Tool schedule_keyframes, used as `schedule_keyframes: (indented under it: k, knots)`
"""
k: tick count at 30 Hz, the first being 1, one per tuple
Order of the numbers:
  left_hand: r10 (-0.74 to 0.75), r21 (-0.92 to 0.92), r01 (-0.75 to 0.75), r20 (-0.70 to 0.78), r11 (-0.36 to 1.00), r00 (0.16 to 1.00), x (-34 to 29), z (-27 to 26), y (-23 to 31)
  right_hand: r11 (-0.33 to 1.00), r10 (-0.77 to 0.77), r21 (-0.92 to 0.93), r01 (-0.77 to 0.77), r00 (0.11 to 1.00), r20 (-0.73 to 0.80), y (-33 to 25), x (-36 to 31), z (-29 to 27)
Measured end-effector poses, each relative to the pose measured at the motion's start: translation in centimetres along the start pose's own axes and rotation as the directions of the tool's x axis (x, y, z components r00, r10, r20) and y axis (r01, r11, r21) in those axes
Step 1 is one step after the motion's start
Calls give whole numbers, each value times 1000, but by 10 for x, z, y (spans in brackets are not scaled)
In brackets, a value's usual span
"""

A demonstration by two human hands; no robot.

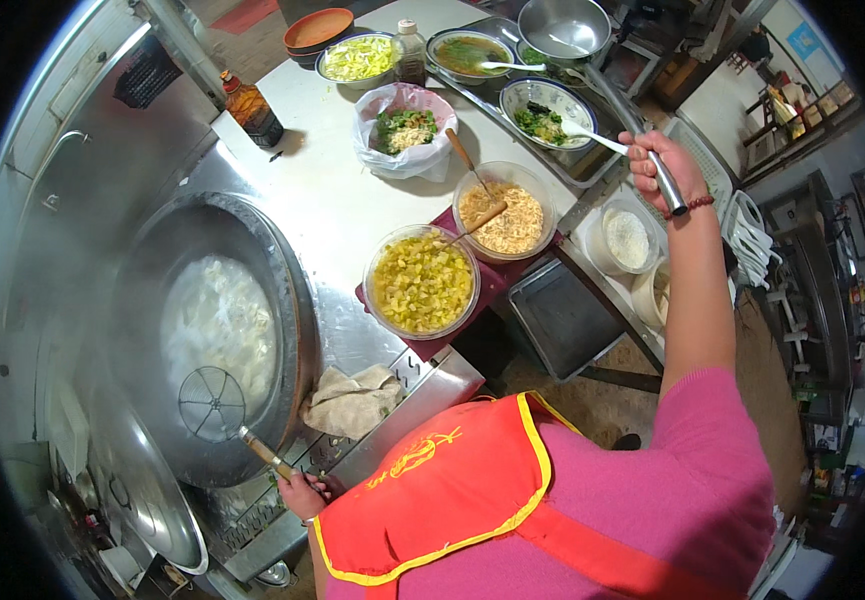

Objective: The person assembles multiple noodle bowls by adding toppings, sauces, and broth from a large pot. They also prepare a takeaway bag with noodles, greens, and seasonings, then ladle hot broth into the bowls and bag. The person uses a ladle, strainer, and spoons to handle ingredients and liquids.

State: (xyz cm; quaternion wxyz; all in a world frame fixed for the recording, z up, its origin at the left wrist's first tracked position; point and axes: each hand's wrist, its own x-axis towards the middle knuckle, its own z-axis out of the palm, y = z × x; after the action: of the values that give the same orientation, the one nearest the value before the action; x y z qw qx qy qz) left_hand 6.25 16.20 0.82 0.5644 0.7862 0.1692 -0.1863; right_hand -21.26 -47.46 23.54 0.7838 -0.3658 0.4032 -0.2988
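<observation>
My left hand [304, 494] is closed round the wooden handle of a wire skimmer [270, 456]. The skimmer's round mesh head lies at the near side of a large wok [297, 300] of steaming, cloudy white liquid [217, 320] with pale pieces in it. At the far right, my stretched-out right hand [667, 168] grips the metal handle of a big ladle [562, 30]. Its wide bowl hangs over the far side of a metal tray [592, 172]. Beneath the handle stands a patterned bowl of greens [542, 120] with a white spoon; behind it is a soup bowl [467, 58].
On the white counter [302, 190] stand tubs of diced yellow-green pickle [422, 280] and chopped tan topping [502, 218], both with wooden-handled spoons. A bag-lined bowl [407, 135], a bowl of shredded greens [357, 58] and bottles stand farther back. A cloth [352, 400] lies beside the wok.
</observation>
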Motion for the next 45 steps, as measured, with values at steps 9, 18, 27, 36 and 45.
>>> schedule_keyframes:
  k: [9,18,27,36,45]
  knots:
    - [29,-13,-28,36,1000,999,3,-4,-3,872,-163,-487,43,965,-205,23,-62,-15]
    - [15,-6,-15,82,1000,997,-2,-6,1,631,-374,-776,0,876,-304,60,-73,-14]
    - [-52,-97,67,151,993,987,-4,-14,11,39,-732,-993,-111,673,-104,118,-78,-6]
    - [34,-367,78,289,927,957,55,-116,91,861,-177,-472,192,981,76,153,-192,181]
    - [-117,-430,404,554,808,824,153,-96,101,648,251,-749,137,890,380,305,-133,337]
